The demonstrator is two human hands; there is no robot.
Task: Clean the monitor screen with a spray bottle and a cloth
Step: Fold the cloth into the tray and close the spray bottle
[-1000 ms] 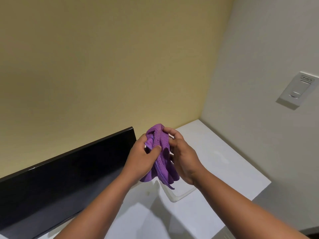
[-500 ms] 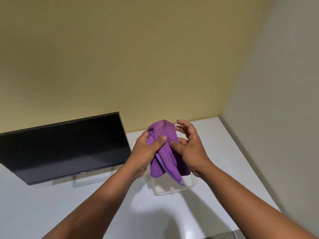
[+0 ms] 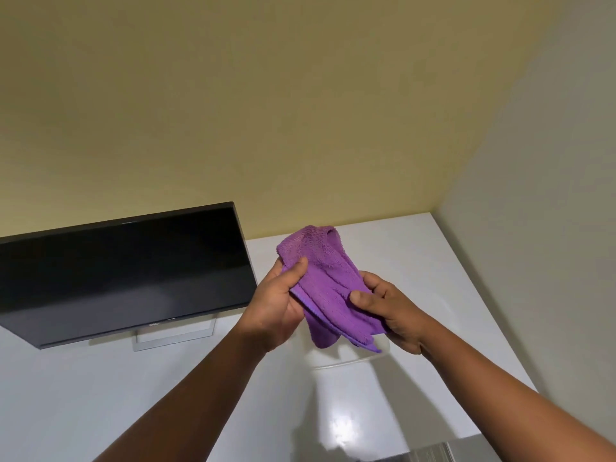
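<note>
A purple cloth is held between both hands above the white desk. My left hand pinches its upper left part with the thumb on top. My right hand grips its lower right part. The black monitor stands at the left on a silver stand, its screen dark, its right edge just left of my left hand. No spray bottle is in view.
The white desk runs into the corner between a yellow wall and a grey wall on the right. A clear plastic container sits on the desk right under the cloth, mostly hidden. The desk's front right edge lies at the lower right.
The view has swung left, so more of the monitor shows. My hands have drawn apart, spreading the bunched cloth out between them.
</note>
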